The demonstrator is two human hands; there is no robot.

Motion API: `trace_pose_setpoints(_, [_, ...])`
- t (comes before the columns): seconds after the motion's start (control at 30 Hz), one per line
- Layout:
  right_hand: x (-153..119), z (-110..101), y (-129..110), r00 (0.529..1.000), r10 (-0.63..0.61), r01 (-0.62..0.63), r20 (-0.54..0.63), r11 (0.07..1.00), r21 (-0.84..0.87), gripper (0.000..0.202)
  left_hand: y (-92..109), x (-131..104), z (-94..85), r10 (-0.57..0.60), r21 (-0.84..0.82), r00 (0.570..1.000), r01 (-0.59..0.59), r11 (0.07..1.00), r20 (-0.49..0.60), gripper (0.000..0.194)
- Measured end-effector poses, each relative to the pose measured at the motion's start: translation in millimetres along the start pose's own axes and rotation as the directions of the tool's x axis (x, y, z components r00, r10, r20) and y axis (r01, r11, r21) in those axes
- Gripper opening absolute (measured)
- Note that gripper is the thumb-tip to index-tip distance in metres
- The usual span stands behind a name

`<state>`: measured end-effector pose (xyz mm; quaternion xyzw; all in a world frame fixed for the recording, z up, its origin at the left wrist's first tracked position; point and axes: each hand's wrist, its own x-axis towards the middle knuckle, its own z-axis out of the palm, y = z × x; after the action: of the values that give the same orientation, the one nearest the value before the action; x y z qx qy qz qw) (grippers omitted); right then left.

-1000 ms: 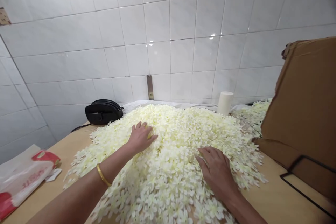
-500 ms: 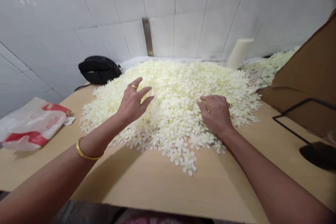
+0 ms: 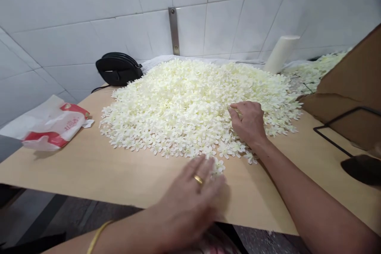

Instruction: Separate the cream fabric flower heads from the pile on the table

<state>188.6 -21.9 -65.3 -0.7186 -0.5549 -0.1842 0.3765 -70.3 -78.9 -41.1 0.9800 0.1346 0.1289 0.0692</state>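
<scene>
A broad heap of white artificial flower heads [image 3: 178, 99], faintly yellow-green, covers the middle of the table. My left hand [image 3: 196, 194], wearing a gold ring, is low at the heap's near edge. Its fingers stretch out flat and partly cover a few stray blossoms; motion blurs it. At the right side of the heap, my right hand [image 3: 248, 123] rests against the flowers with its fingers curled and thumb near the forefinger. Whatever lies within its fingertips, if anything, is hidden.
A black bag [image 3: 119, 69] stands at the back left by the tiled wall. A white-and-red plastic bag [image 3: 64, 125] lies on the wooden table [image 3: 119, 174]. To the right are a white cone [image 3: 282, 53], a cardboard box [image 3: 351, 79] and a black wire frame [image 3: 333, 141].
My left hand has swung from above the heap down to its near edge, over the stray flowers. My right hand keeps its place by the heap. The view has shifted slightly.
</scene>
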Motion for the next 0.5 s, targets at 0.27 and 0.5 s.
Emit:
trace_pose_setpoints(0.27, [0.6, -7.2, -2.4, 0.983, -0.096, 0.085, -0.157, 0.993, -0.078, 0.025, 14.9, 47.6, 18.3, 0.276, 0.142, 0.958, -0.263, 0.954, -0.076, 0.056])
trace_pose_setpoints(0.5, [-0.9, -2.9, -4.1, 0.979, -0.132, 0.118, -0.153, 0.988, -0.094, 0.023, -10.6, 83.3, -1.6, 0.176, -0.002, 0.912, -0.19, 0.982, -0.37, 0.029])
